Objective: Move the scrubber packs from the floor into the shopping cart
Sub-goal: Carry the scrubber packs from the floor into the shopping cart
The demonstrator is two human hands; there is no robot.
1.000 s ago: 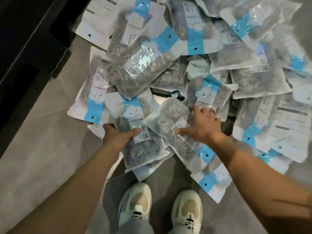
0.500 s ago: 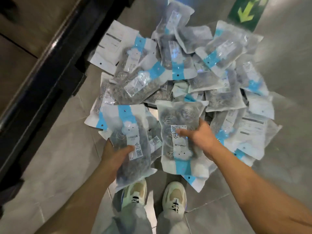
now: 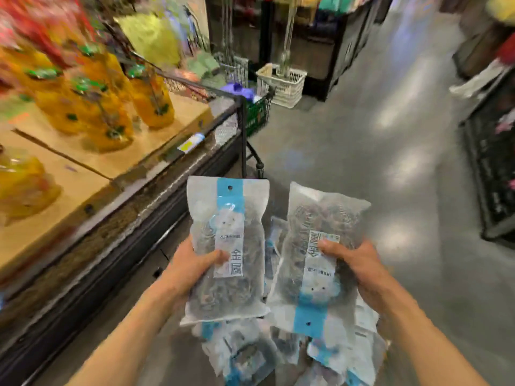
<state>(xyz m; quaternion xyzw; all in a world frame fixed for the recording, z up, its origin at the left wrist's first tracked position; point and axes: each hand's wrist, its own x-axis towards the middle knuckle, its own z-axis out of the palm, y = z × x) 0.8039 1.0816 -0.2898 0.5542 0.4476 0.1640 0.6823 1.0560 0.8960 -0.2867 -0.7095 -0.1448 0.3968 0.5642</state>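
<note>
My left hand [image 3: 189, 267] grips a clear scrubber pack with a blue stripe [image 3: 227, 218], held upright in the air. My right hand [image 3: 359, 267] grips a second scrubber pack [image 3: 315, 218], turned upside down with its blue stripe at the bottom. Under both hands, several more scrubber packs [image 3: 250, 355] lie in a pile on the floor. The shopping cart [image 3: 255, 112] stands ahead beyond the shelf end, a dark wire basket with green and purple goods inside; most of it is hidden by the shelf.
A low display shelf [image 3: 117, 162] with orange packaged goods [image 3: 94, 107] runs along my left. A white plastic basket [image 3: 284, 79] sits on the floor behind the cart. A dark rack [image 3: 490, 168] stands at the right. Grey aisle floor [image 3: 376, 135] stretches ahead.
Both hands lifted their packs off the pile. The view swung up from the floor to the aisle, bringing the shelf and cart into sight.
</note>
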